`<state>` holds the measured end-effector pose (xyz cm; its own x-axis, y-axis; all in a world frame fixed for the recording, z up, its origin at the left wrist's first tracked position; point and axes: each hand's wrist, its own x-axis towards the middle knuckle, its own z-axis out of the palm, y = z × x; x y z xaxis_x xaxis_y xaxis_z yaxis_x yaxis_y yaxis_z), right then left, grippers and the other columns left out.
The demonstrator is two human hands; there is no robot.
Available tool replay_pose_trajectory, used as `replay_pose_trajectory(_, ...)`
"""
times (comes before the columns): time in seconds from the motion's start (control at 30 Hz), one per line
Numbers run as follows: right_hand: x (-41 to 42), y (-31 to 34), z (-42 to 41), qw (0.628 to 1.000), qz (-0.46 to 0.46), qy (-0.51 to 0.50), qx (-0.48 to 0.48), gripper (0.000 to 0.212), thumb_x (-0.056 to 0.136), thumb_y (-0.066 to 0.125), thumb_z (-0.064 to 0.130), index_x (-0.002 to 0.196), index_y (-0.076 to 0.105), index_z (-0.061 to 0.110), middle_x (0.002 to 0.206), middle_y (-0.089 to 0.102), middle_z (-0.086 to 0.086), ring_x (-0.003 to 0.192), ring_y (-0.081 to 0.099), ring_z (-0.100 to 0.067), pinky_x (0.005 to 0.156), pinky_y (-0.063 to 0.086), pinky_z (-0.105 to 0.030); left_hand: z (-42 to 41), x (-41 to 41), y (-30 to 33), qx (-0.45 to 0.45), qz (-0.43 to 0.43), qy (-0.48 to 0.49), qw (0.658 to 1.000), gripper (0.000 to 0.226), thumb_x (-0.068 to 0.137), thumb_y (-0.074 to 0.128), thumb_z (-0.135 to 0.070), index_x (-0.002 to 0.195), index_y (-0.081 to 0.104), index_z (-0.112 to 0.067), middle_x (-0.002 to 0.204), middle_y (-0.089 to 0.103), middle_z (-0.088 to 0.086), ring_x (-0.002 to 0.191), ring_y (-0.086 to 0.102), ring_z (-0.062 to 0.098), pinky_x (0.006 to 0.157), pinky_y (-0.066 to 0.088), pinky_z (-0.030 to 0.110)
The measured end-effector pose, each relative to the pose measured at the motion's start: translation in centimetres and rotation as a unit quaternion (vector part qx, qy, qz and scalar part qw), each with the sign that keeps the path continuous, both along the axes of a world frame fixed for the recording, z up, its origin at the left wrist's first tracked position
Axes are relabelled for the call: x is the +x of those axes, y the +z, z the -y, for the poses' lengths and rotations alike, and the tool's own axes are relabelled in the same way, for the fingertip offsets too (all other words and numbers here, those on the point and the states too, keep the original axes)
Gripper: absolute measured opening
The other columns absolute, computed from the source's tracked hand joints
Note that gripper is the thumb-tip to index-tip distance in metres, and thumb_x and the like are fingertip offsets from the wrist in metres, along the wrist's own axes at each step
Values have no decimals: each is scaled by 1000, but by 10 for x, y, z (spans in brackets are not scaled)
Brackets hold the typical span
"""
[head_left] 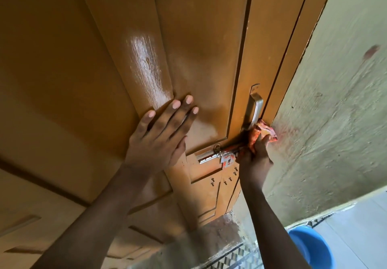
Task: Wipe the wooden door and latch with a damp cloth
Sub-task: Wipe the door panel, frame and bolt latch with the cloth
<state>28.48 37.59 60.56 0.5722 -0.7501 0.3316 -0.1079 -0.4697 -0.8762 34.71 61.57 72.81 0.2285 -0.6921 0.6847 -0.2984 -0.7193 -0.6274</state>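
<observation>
The brown wooden door (88, 63) fills the left and middle of the view, glossy and wet in a streak above my left hand. My left hand (159, 134) lies flat on the door panel, fingers spread, holding nothing. A metal slide latch (217, 155) is fixed across the door at mid height, just right of that hand. My right hand (254, 157) grips a crumpled orange-red cloth (263, 131) and presses it on the latch's right end, just below the metal pull handle (254, 107).
A rough pale green wall (335, 111) borders the door on the right, with reddish smears near the cloth. A blue plastic basin (312, 247) stands on the patterned tile floor (236, 258) at the lower right. Several screws (225, 182) stick out below the latch.
</observation>
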Motion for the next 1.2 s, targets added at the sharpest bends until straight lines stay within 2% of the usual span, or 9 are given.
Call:
replay_pose_trajectory(0.07, 0, -1, -2, 1000, 2, -7, 8, 52, 92, 42, 26, 138, 62, 12, 129, 70, -21, 93, 76, -34, 76, 65, -49, 1, 2, -3, -1, 14, 1, 1000, 71, 100, 50, -48, 164, 31, -25, 170, 27, 2, 157, 20, 21, 122, 7, 45)
replay_pose_trajectory(0.13, -7, 3, -12, 1000, 7, 6, -22, 55, 92, 41, 28, 139, 62, 8, 139, 63, -21, 111, 72, -38, 84, 62, -54, 3, 3, -4, -2, 19, -2, 1000, 71, 99, 51, -48, 164, 32, -25, 170, 27, 2, 156, 20, 20, 121, 8, 46)
replay_pose_trajectory(0.23, -22, -3, -23, 993, -16, 47, -108, 50, 95, 52, 18, 144, 56, 4, 146, 55, -24, 114, 68, -46, 92, 53, -58, 2, 5, -6, -3, 23, -3, 1000, 71, 99, 51, -48, 163, 33, -25, 171, 25, 3, 157, 17, 20, 121, 8, 46)
replay_pose_trajectory(0.4, -9, -9, -11, 997, -3, 18, -81, 48, 98, 47, 23, 143, 59, 10, 144, 58, -22, 105, 73, -41, 79, 62, -57, 2, 5, -7, -13, 22, -8, 1000, 70, 100, 51, -47, 164, 33, -24, 171, 24, 3, 159, 12, 21, 121, 8, 46)
replay_pose_trajectory(0.57, -20, -5, -55, 985, -67, 78, -138, 69, 89, 62, -8, 152, 45, 13, 157, 43, -21, 122, 62, -48, 86, 59, -58, 6, 5, -16, -36, 29, 4, 999, 70, 99, 52, -47, 163, 34, -25, 169, 27, 2, 160, 14, 21, 124, 4, 48)
replay_pose_trajectory(0.7, -28, -11, -36, 982, -74, 79, -156, 68, 86, 69, -8, 149, 50, 11, 155, 45, -24, 107, 70, -47, 74, 60, -61, 14, 5, -32, -70, 35, 30, 997, 72, 97, 51, -53, 163, 35, -27, 171, 21, 2, 162, -3, 25, 127, -6, 50)
replay_pose_trajectory(0.8, -15, -3, -38, 988, -95, 44, -117, 66, 89, 63, -10, 151, 47, 8, 156, 42, -26, 112, 67, -51, 88, 56, -60, 13, 7, -30, -74, 40, 22, 996, 70, 99, 50, -53, 162, 36, -26, 171, 22, 2, 162, -2, 24, 127, -5, 50)
replay_pose_trajectory(0.93, -28, -10, -53, 970, -99, 119, -188, 74, 88, 68, -6, 155, 41, 10, 162, 32, -24, 125, 58, -53, 80, 60, -54, 13, 6, -33, -75, 40, 23, 996, 70, 98, 51, -51, 162, 37, -26, 169, 25, 1, 162, -2, 24, 127, -5, 51)
replay_pose_trajectory(1.2, -26, 1, -52, 975, -112, 86, -173, 69, 88, 68, -5, 152, 45, 6, 158, 37, -27, 106, 69, -51, 77, 61, -52, 14, 2, -27, -81, 12, 15, 997, 68, 99, 52, -46, 162, 36, -26, 170, 24, 1, 161, 5, 24, 127, -4, 50)
